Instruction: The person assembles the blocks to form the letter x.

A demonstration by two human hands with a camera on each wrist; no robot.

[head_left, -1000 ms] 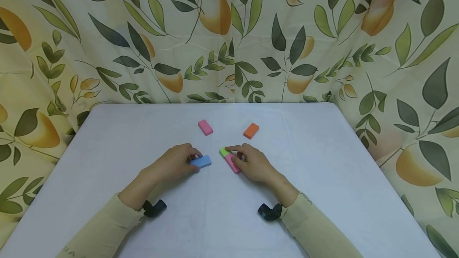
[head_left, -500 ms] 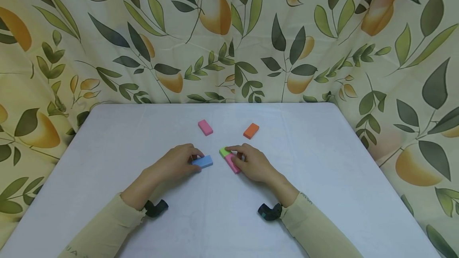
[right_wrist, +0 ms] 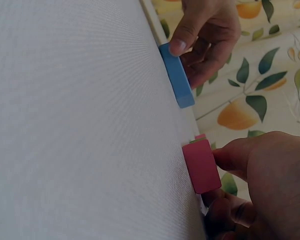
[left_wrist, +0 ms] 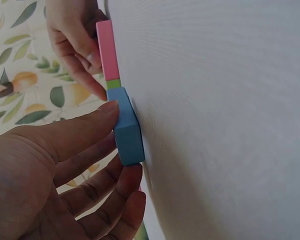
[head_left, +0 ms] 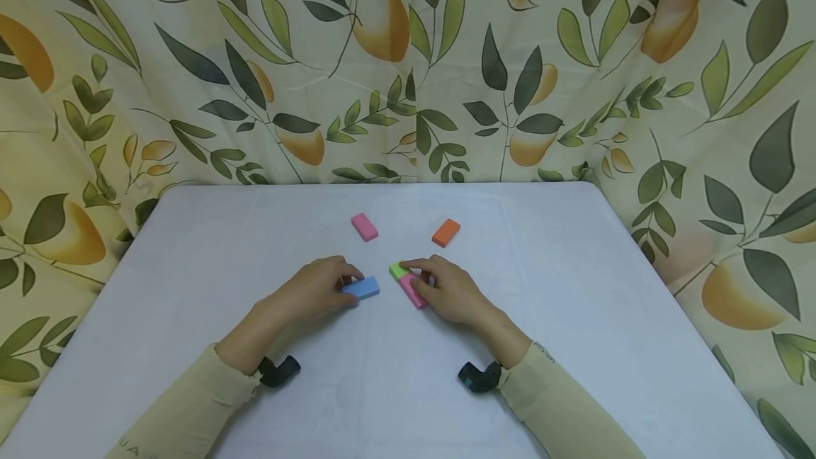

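My left hand (head_left: pixel 317 287) grips a blue block (head_left: pixel 362 288) lying on the table, thumb on the near side and fingers on the far side. In the left wrist view the blue block (left_wrist: pixel 128 130) shows its end close to my fingertips. To its right, my right hand (head_left: pixel 451 289) holds a pink block (head_left: pixel 411 292) and a green block (head_left: pixel 399 270) that sit end to end. My right thumb is at the pink one and the index finger reaches the green one. A gap separates the blue block from this pair.
Farther back on the white table (head_left: pixel 548 268) lie another pink block (head_left: pixel 365 227) and an orange block (head_left: pixel 446 232). A curtain with a leaf and fruit print (head_left: pixel 382 105) hangs behind the table. Each wrist carries a black camera (head_left: pixel 279 372).
My left hand has slid the blue block slightly to the right, toward the pink and green pair. My right hand and the other blocks stay put.
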